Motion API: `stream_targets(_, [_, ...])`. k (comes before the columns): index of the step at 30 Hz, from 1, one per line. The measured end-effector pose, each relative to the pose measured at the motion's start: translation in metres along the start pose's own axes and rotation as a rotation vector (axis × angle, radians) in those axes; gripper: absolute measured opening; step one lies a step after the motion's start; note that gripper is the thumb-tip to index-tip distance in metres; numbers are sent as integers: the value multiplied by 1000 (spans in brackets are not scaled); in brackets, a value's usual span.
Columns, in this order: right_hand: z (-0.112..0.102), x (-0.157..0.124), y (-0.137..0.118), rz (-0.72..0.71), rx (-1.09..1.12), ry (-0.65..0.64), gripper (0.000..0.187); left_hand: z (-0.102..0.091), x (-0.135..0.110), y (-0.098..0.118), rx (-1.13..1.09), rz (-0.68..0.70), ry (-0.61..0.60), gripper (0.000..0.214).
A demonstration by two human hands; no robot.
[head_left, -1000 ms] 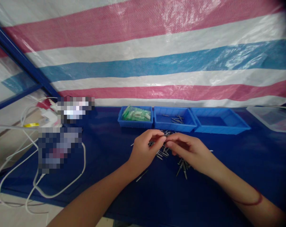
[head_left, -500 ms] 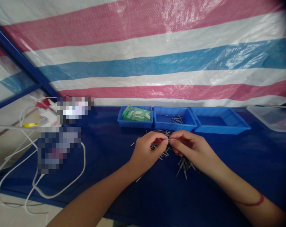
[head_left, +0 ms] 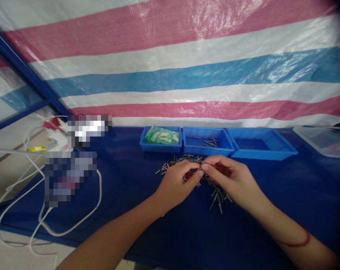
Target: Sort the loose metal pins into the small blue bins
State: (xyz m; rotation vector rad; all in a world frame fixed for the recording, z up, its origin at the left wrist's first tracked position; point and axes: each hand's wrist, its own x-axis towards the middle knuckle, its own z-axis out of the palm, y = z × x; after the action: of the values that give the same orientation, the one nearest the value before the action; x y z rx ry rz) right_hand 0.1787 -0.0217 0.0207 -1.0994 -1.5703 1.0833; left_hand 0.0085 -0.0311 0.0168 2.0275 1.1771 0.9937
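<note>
My left hand (head_left: 178, 181) and my right hand (head_left: 231, 176) meet fingertip to fingertip over a loose pile of small metal pins (head_left: 219, 197) on the dark blue table cover (head_left: 130, 180). Both hands are pinched, and a thin pin seems to sit between the touching fingertips. More pins (head_left: 170, 163) lie scattered just behind my left hand. Three blue trays stand behind the pile: the left tray (head_left: 143, 143) holds green and white parts, the middle tray (head_left: 224, 147) holds a few pins, the right tray (head_left: 282, 149) looks empty.
White cables (head_left: 71, 225) loop over the table's left front edge, beside blurred-out objects. A clear plastic container (head_left: 324, 140) stands at the far right. A striped pink, white and blue tarpaulin (head_left: 186, 75) hangs behind the table. A thin red band circles my right wrist.
My left hand has slid slightly down and toward me, uncovering more scattered pins behind it. My right hand has risen a little; the fingertips stay together.
</note>
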Motion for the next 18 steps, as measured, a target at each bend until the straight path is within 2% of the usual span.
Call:
stream_targets(10, [-4,-3,-2,-240,-186,-96,14,1,0,-2,-23,0,-15,20])
stream_targets(18, [-8,-1,-4,-259,-300,-85,21,-1,-1,1,-63,-105,136,12])
